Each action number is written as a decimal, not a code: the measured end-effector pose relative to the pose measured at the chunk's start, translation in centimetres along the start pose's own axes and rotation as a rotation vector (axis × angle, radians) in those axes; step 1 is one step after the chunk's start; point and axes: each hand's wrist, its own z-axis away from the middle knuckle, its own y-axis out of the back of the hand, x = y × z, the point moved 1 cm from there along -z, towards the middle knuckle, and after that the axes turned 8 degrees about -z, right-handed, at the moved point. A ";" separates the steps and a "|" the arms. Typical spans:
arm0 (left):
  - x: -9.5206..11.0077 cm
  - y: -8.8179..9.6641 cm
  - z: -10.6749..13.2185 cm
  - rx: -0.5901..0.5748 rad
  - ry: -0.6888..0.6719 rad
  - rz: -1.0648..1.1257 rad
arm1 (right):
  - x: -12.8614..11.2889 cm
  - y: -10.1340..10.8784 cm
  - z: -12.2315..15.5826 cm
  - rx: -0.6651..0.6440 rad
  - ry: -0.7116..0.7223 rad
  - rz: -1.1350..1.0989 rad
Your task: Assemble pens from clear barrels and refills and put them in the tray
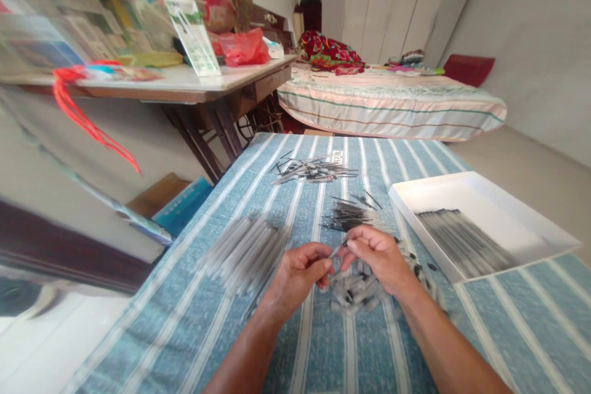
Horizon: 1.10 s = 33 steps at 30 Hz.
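My left hand [298, 274] pinches a small, thin translucent grey piece [336, 252], perhaps a pen part. My right hand [376, 255] meets it from the other side, its fingertips closed on a tiny black end piece [345, 244]. Fingers hide most of both parts. Under my hands lies a heap of short translucent caps [355, 295], some with black bits. Grey pen barrels [247, 252] are stacked left of my left hand. Just beyond my right hand is a bundle of dark thin refills [348, 214].
A white box lid [517, 215] at right holds a row of grey pens [462, 243]. Farther back lies a loose pile of thin sticks [316, 169]. All rest on a blue striped cloth [194, 326]. A cluttered desk [184, 95] stands at left, a bed [392, 104] behind.
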 end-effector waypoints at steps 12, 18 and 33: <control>0.1 -0.1 0.0 -0.060 0.047 -0.140 | -0.1 0.6 0.2 -0.061 -0.019 0.044; 0.0 -0.1 0.0 -0.088 0.046 -0.173 | 0.0 0.7 0.3 -0.089 -0.030 0.068; -0.1 -0.3 -0.1 -0.109 0.055 -0.284 | 0.9 1.3 0.3 -0.125 -0.065 0.238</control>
